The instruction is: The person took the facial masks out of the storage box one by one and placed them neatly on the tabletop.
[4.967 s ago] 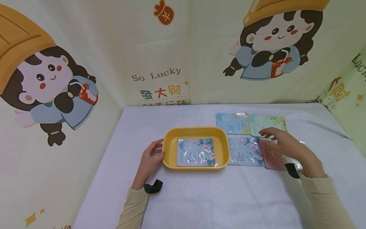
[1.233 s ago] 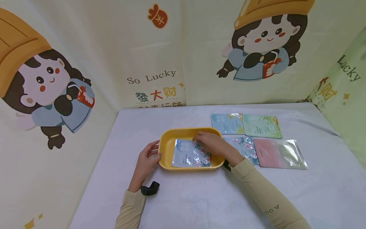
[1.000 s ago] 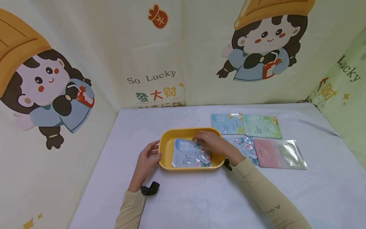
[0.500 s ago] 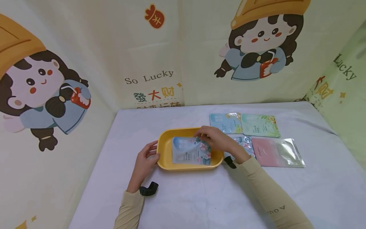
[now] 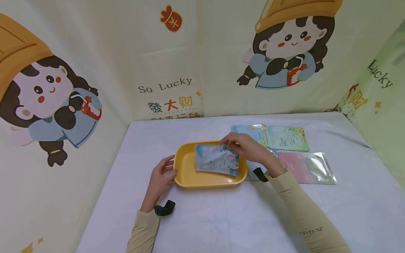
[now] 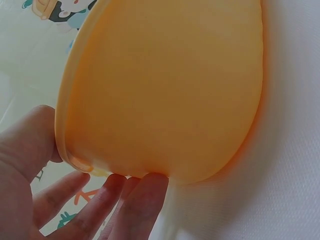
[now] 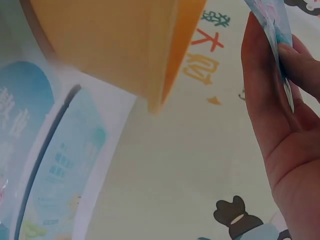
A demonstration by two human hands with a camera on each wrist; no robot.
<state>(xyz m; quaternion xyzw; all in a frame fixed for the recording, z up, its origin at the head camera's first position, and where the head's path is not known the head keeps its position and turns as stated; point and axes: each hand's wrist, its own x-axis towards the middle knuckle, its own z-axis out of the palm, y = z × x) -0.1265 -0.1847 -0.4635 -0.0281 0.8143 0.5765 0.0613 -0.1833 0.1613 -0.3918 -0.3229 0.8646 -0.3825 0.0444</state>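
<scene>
In the head view a yellow tray (image 5: pixel 190 177) sits on the white-covered table. My left hand (image 5: pixel 160 178) holds its left end; in the left wrist view the thumb is at the rim and the fingertips (image 6: pixel 150 190) meet the outer wall. My right hand (image 5: pixel 248 148) pinches the upper right corner of a blue floral sheet mask packet (image 5: pixel 215 161), which hangs tilted over the tray. The right wrist view shows that packet (image 7: pixel 272 20) edge-on between thumb and fingers. The tray floor beneath the packet is partly hidden.
Right of the tray lie a blue packet (image 5: pixel 256 131), a green packet (image 5: pixel 286 138), a pink and silver packet (image 5: pixel 307 168) and a floral packet (image 5: pixel 253 170) largely covered by my right hand. A patterned curtain (image 5: pixel 221 88) stands behind the table.
Five seconds ago the floral packet lay flat in the tray and my right hand was above the pink packet. The right hand has since raised the floral packet up and rightward. The left hand stays put.
</scene>
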